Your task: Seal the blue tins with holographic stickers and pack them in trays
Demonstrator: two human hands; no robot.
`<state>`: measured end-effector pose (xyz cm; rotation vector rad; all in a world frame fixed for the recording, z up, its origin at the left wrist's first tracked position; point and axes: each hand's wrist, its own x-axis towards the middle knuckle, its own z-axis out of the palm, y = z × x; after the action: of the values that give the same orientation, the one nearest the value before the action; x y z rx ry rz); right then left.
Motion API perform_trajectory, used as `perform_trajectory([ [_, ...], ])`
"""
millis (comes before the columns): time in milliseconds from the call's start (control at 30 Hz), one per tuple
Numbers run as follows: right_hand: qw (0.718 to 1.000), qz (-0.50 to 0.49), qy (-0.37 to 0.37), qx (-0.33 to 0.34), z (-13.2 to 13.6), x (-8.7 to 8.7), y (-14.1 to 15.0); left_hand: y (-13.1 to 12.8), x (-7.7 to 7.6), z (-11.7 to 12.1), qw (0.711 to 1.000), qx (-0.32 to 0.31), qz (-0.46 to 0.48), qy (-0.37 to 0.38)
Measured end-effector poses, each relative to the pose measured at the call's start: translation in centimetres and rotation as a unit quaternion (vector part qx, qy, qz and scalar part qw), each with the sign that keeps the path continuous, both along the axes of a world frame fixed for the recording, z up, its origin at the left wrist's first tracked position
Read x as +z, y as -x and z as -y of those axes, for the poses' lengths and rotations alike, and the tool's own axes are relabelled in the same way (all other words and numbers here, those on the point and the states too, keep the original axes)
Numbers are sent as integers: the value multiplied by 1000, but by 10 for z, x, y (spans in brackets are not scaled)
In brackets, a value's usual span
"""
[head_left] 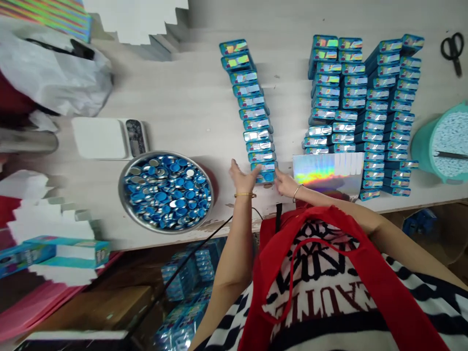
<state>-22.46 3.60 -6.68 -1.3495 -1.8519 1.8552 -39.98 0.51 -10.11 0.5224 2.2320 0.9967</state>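
A long row of small blue boxes with shiny labels (pixel 256 135) runs away from me across the table. My left hand (pixel 243 179) is at the left of its near end, thumb on the boxes and fingers spread apart. At the right side of the same end, my right hand (pixel 285 184) rests its fingertips against the nearest box (pixel 264 177). Both hands flank the row without wrapping round any box. To the right of my right hand lies a shiny silver sheet or flat box (pixel 329 170).
Several more rows of blue boxes (pixel 376 107) stand at the right. Left of me is a metal bowl (pixel 122 195) of blue and silver caps, beside a white scale (pixel 98 139). A turquoise bucket (pixel 420 148) and black scissors (pixel 453 51) are far right. White cartons (pixel 139 19) stand at the back.
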Motion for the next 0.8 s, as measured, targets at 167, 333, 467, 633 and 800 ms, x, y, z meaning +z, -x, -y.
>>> perform_trajectory([
  [167,988,16,-153,-18,-37,65,-71,-59,55,-42,945,-237,-125,-186],
  [333,917,214,-325,-91,-78,69,-165,-161,61,-93,845,-490,-145,-156],
  [467,894,286,-342,-41,-77,46,-193,-189,44,-105,818,-541,-161,-107],
  [633,899,276,-340,-9,-75,41,-188,-176,46,-100,820,-539,-149,-124],
  [800,911,248,-328,-5,-86,39,-181,-176,53,-97,806,-551,-142,-161],
])
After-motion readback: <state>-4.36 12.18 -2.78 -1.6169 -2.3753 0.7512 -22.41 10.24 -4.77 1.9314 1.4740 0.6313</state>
